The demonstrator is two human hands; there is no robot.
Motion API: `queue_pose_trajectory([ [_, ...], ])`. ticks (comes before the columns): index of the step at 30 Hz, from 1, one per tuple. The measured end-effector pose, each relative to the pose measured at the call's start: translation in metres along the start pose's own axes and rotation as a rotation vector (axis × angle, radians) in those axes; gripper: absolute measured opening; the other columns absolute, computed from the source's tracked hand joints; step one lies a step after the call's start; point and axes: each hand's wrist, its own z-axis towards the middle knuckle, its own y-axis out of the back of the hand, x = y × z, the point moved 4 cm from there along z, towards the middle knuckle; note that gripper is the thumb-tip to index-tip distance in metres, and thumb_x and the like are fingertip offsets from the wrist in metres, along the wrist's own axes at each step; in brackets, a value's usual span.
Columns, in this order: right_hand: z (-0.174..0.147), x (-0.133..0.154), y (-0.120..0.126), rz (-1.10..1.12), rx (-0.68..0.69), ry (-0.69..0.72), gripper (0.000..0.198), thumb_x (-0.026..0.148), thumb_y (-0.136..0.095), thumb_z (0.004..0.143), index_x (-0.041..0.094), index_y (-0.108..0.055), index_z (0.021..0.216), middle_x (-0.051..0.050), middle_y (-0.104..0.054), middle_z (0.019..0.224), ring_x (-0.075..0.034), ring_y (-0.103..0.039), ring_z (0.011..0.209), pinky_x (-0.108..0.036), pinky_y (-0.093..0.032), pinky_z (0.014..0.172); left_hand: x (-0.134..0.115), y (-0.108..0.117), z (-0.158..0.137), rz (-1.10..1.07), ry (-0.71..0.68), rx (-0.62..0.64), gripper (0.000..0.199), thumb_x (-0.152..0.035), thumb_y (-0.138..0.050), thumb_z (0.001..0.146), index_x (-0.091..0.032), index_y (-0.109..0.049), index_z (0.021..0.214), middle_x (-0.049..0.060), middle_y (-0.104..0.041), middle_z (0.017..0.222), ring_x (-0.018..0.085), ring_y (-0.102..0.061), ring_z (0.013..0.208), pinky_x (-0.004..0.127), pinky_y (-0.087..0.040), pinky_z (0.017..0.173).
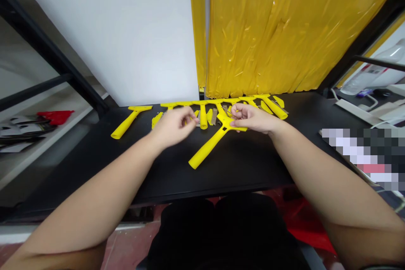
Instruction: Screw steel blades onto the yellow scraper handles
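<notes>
My right hand point(249, 119) pinches the head of a yellow plastic scraper handle point(207, 147), whose hollow grip slants down to the left above the black table. A thin dark piece shows by the fingertips; what it is I cannot make out. My left hand point(175, 126) is closed, thumb against curled fingers, left of that head; whatever lies between the fingertips is hidden. Just beyond both hands, several similar yellow handles point(203, 118) lie in a row, with small yellow plates point(156, 119) and metallic strips point(214, 116) among them. Another yellow handle point(125, 125) lies apart at the left.
The black tabletop point(158, 181) ends at a white panel point(126, 33) and a yellow plastic-wrapped stack point(268, 33). Black frame posts point(57, 50) stand at the sides. Shelves at left hold a red packet point(56, 117). A clear bottle point(373, 67) lies at right.
</notes>
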Motion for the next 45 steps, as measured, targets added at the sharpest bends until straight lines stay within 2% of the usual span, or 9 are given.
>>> queue_pose_trajectory([
  [3, -0.002, 0.000, 0.004, -0.052, 0.008, -0.026, 0.047, 0.032, -0.093, 0.076, 0.024, -0.049, 0.091, 0.010, -0.054, 0.065, -0.008, -0.050, 0.053, -0.023, -0.035, 0.052, 0.038, 0.042, 0.008, 0.152, 0.170, -0.242, 0.019, -0.033, -0.064, 0.087, -0.020, -0.071, 0.098, 0.003, -0.073, 0.080, 0.020, -0.066, 0.070, 0.033, -0.047, 0.067],
  [6, -0.005, -0.004, 0.004, -0.096, 0.092, -0.096, 0.046, 0.033, -0.093, 0.076, 0.024, -0.052, 0.094, 0.010, -0.056, 0.066, -0.007, -0.045, 0.054, -0.023, -0.032, 0.052, 0.077, 0.067, 0.011, 0.303, 0.360, -0.329, 0.023, -0.033, -0.062, 0.084, -0.019, -0.072, 0.101, 0.005, -0.076, 0.087, 0.024, -0.069, 0.078, 0.035, -0.049, 0.072],
  [10, -0.009, -0.012, 0.001, -0.225, 0.218, -0.221, 0.047, 0.033, -0.094, 0.074, 0.024, -0.057, 0.101, 0.005, -0.067, 0.074, -0.011, -0.054, 0.061, -0.025, -0.038, 0.056, 0.116, 0.070, 0.012, 0.488, 0.534, -0.120, 0.031, -0.032, -0.063, 0.083, -0.022, -0.076, 0.109, 0.010, -0.080, 0.105, 0.031, -0.072, 0.097, 0.040, -0.053, 0.083],
  [13, -0.010, -0.015, -0.001, -0.344, 0.263, -0.266, 0.048, 0.034, -0.095, 0.071, 0.023, -0.058, 0.100, 0.005, -0.068, 0.076, -0.013, -0.056, 0.063, -0.026, -0.041, 0.058, 0.133, 0.065, 0.013, 0.516, 0.588, 0.008, 0.034, -0.028, -0.067, 0.077, -0.021, -0.079, 0.108, 0.012, -0.081, 0.107, 0.034, -0.074, 0.099, 0.041, -0.055, 0.085],
  [18, -0.012, -0.007, -0.002, -0.501, 0.221, -0.238, 0.050, 0.037, -0.099, 0.065, 0.024, -0.061, 0.096, 0.004, -0.067, 0.078, -0.015, -0.057, 0.066, -0.028, -0.043, 0.060, 0.136, 0.059, 0.014, 0.531, 0.581, 0.056, 0.042, -0.026, -0.067, 0.075, -0.019, -0.079, 0.115, 0.013, -0.080, 0.119, 0.036, -0.074, 0.106, 0.042, -0.056, 0.088],
  [24, -0.017, 0.005, -0.002, -0.472, 0.201, -0.202, 0.040, 0.038, -0.093, 0.074, 0.024, -0.061, 0.093, -0.001, -0.072, 0.085, -0.018, -0.065, 0.071, -0.031, -0.046, 0.063, 0.123, 0.062, 0.014, 0.549, 0.543, 0.028, 0.041, -0.032, -0.065, 0.083, -0.023, -0.077, 0.120, 0.010, -0.081, 0.119, 0.036, -0.074, 0.108, 0.042, -0.055, 0.088],
  [31, -0.020, 0.008, 0.019, -0.662, 0.183, -0.195, 0.026, 0.044, -0.080, 0.085, 0.023, -0.065, 0.087, 0.000, -0.066, 0.080, -0.016, -0.060, 0.069, -0.030, -0.042, 0.063, 0.144, 0.065, 0.012, 0.572, 0.613, 0.094, 0.038, -0.024, -0.067, 0.078, -0.021, -0.078, 0.114, 0.010, -0.082, 0.114, 0.033, -0.076, 0.105, 0.038, -0.055, 0.085],
  [38, -0.029, 0.007, 0.048, -0.727, 0.186, -0.284, 0.019, 0.037, -0.075, 0.079, 0.022, -0.076, 0.091, -0.003, -0.072, 0.086, -0.020, -0.064, 0.081, -0.033, -0.048, 0.073, 0.143, 0.063, 0.013, 0.574, 0.602, 0.124, 0.042, -0.024, -0.064, 0.079, -0.021, -0.078, 0.119, 0.009, -0.082, 0.115, 0.030, -0.076, 0.104, 0.036, -0.055, 0.084],
  [45, -0.028, 0.001, 0.050, -0.897, 0.148, -0.380, 0.009, 0.022, -0.071, 0.074, 0.023, -0.073, 0.083, -0.002, -0.075, 0.086, -0.022, -0.066, 0.080, -0.034, -0.048, 0.072, 0.143, 0.052, 0.014, 0.570, 0.596, 0.200, 0.044, -0.034, -0.067, 0.081, -0.022, -0.080, 0.121, 0.009, -0.084, 0.111, 0.029, -0.076, 0.097, 0.034, -0.054, 0.082],
])
